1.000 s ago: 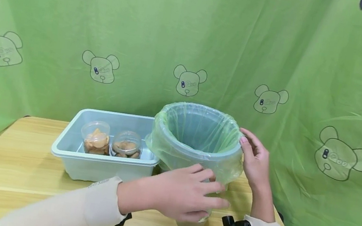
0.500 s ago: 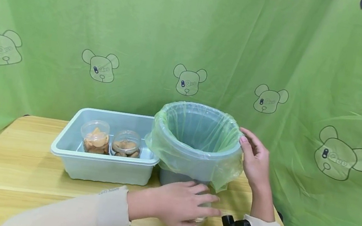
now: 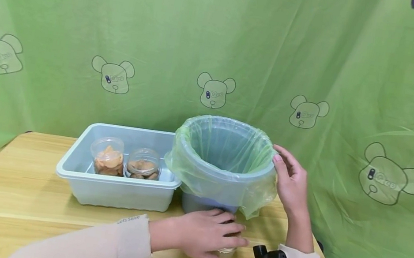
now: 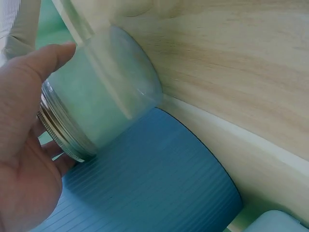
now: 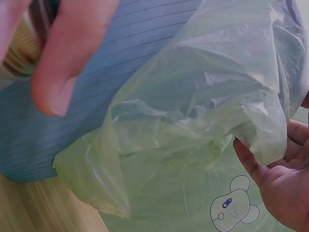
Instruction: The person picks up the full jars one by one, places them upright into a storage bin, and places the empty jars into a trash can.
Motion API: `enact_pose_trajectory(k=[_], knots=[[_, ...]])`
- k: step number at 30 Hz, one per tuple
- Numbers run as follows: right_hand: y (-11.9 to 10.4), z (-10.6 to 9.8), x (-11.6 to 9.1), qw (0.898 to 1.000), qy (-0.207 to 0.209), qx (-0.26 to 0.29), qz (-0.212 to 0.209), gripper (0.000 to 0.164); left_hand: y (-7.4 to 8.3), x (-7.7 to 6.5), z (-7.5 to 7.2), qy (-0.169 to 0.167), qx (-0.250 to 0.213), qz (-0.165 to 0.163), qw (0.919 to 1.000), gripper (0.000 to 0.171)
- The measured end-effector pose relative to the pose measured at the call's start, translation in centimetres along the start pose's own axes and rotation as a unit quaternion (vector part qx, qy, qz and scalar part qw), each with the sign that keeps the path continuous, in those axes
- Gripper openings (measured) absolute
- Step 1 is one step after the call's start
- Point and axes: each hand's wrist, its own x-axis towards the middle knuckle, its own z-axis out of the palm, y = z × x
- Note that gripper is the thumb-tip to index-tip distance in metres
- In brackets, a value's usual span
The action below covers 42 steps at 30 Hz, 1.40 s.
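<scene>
My left hand (image 3: 205, 235) grips a clear jar (image 4: 108, 89) from above by its metal lid (image 4: 60, 128), just in front of a blue trash can (image 3: 200, 203). The jar looks empty in the left wrist view; in the head view the hand covers most of it. A thin green trash bag (image 5: 164, 145) lines the can and is folded over its rim, hanging loosely outside. At the rim's right side, my right hand (image 3: 291, 182) holds the bagged edge between thumb and fingers. Some of its fingertips are hidden behind the bag.
Left of the can stands a light-blue plastic basin (image 3: 121, 194). In it are a jar of orange-brown snack pieces (image 3: 109, 161) and a jar of brown, nut-like pieces (image 3: 142, 168). A green curtain (image 3: 173, 30) rises behind the wooden table (image 3: 13, 189).
My left hand has lowered with the jar and drawn slightly left, uncovering more of the can's front. My right hand has stayed at the rim.
</scene>
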Motion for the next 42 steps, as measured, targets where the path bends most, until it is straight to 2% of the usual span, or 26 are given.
enact_pose_trajectory(k=[7,13,19,27,33,42], knots=[[-0.1,0.0,0.0,1.000,0.003,0.001,-0.001,0.041,0.1,0.1,0.0,0.002,0.024,-0.002,0.9997,0.077],[0.0,0.0,0.0,1.000,0.002,0.003,-0.001,0.042,0.1,0.1,-0.2,0.014,0.033,0.009,0.9993,0.079],[-0.1,0.0,0.0,1.000,-0.002,0.000,0.000,0.042,0.2,0.1,-0.8,0.018,0.020,0.031,0.9992,0.075],[-0.2,0.0,0.0,1.000,-0.002,0.000,0.000,0.042,0.5,-0.1,-1.8,0.000,-0.023,0.043,0.9988,0.072],[-0.3,0.1,0.0,1.000,0.000,-0.001,-0.002,0.042,0.5,-0.3,-3.1,0.007,0.015,0.047,0.9987,0.073],[-0.1,0.1,0.0,1.000,0.004,-0.009,-0.012,0.042,0.3,-0.4,-5.8,0.025,0.054,0.048,0.9971,0.072]])
